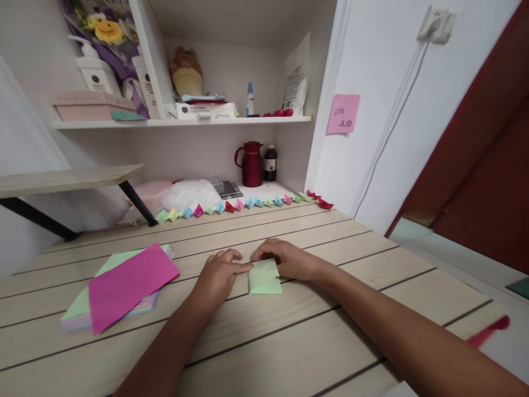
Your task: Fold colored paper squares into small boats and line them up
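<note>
A small folded light green paper [264, 277] lies on the wooden table [289, 342] in front of me. My left hand [218, 275] rests just left of it, its index finger stretched out and pressing on the paper's upper left edge. My right hand [289, 259] lies flat over the paper's upper right corner, fingers down on it. Neither hand lifts the paper.
A stack of coloured paper sheets with a pink sheet on top [124, 284] lies to the left. A row of small folded paper shapes [243, 204] lines the table's far edge. Behind stand a red jug [250, 164], a dark bottle [270, 163] and shelves.
</note>
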Demonstrator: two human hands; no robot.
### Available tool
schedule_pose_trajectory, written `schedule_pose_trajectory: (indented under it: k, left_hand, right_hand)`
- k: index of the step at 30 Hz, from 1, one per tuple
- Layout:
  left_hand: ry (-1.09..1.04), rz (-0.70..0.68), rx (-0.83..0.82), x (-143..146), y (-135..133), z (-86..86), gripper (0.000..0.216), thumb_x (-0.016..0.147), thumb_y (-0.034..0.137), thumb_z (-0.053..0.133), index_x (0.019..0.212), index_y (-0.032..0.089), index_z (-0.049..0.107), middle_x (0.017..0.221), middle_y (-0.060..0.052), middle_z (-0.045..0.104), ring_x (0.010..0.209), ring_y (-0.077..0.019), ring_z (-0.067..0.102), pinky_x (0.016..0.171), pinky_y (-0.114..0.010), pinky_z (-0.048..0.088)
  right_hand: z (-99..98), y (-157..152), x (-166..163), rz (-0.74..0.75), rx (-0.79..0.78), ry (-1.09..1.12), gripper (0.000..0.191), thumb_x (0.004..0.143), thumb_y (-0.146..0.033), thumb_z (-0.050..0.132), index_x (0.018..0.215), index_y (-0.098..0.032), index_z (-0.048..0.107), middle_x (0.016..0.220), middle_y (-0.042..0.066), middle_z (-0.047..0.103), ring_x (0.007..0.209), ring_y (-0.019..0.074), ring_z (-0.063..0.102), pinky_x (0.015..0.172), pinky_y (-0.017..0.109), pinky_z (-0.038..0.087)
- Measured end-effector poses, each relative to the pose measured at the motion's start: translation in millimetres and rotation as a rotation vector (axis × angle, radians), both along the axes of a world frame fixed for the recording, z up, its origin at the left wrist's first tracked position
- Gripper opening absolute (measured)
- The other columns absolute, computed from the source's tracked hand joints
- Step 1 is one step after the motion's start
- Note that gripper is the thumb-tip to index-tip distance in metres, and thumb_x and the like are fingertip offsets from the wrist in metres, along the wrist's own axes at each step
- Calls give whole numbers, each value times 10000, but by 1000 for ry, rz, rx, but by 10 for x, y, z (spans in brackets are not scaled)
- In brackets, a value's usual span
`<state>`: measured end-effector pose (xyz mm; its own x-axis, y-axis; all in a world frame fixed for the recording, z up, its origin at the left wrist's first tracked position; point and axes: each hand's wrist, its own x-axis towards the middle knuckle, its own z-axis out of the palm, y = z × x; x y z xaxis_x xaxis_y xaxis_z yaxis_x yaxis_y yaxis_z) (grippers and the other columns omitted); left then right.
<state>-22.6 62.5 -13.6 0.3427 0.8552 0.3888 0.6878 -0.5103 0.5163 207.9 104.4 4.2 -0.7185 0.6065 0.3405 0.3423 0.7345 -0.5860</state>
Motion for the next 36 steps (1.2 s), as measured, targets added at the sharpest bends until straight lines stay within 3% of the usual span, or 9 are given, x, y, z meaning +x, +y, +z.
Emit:
schedule_pose_trajectory:
  k: [5,11,16,19,23,27,30,33,36]
  left_hand:
    - [16,-30,29,27,-17,62,419,734,92,562,946,389,768,1030,-45,718,936,-253,558,873,-374,373]
    - [123,71,79,-6,-20,56,423,719,42,566,882,371,777,1072,-51,713,1004,-275,591,972,-453,333]
    - [-179,138,120,-44,-75,123,392,809,85,453,857,295,780,1114,-49,663,1006,-226,622,908,-377,446]
    - [-139,64,188,-4,-118,166,403,826,90,467,946,328,769,1184,-43,635,1085,-234,584,963,-395,411]
    - [160,-98,25,52,-133,130,358,844,140,527,1011,369,745,1163,-37,665,1103,-258,570,948,-428,402]
    - [219,-105,-126,34,-150,148,319,844,277,611,1142,364,684,1265,-31,621,1198,-270,508,1008,-448,372]
    - [264,-103,-197,16,-175,211,451,746,389,735,1188,352,656,1337,-29,570,1261,-282,455,1060,-458,336]
    - [285,-89,-201,14,-174,222,549,656,425,804,1178,331,662,1345,-39,567,1269,-294,450,1067,-465,340]
    - [240,-78,-167,15,-149,193,379,745,407,725,1106,296,701,1298,-52,609,1230,-275,497,1052,-456,370]
  right_hand:
    - [59,23,192,101,-33,-106,395,705,-100,693,1049,-289,733,1049,29,639,989,198,562,903,340,426]
    - [56,-43,180,198,41,-194,444,729,-281,772,1156,-365,686,1129,19,621,1074,216,531,989,404,361]
    - [53,-13,204,213,54,-219,396,785,-313,731,1169,-389,673,1229,10,608,1107,223,524,987,413,367]
    - [52,9,222,222,55,-210,380,795,-314,724,1164,-395,675,1275,5,597,1132,228,520,1003,421,361]
    - [74,10,219,231,35,-167,331,803,-292,718,1119,-390,701,1248,3,620,1146,225,529,1014,416,363]
    - [102,25,212,205,-22,-232,425,752,-312,770,1164,-362,678,1284,12,590,1205,242,491,1071,442,295]
    - [100,57,217,207,-59,-256,466,735,-349,784,1184,-341,660,1309,13,562,1242,243,460,1107,441,247]
    - [75,96,222,220,-116,-173,359,791,-353,731,1141,-294,672,1274,29,566,1199,209,501,1082,383,310]
    - [50,128,221,210,-177,-80,247,844,-332,672,1073,-241,691,1215,50,579,1137,183,542,1016,323,391]
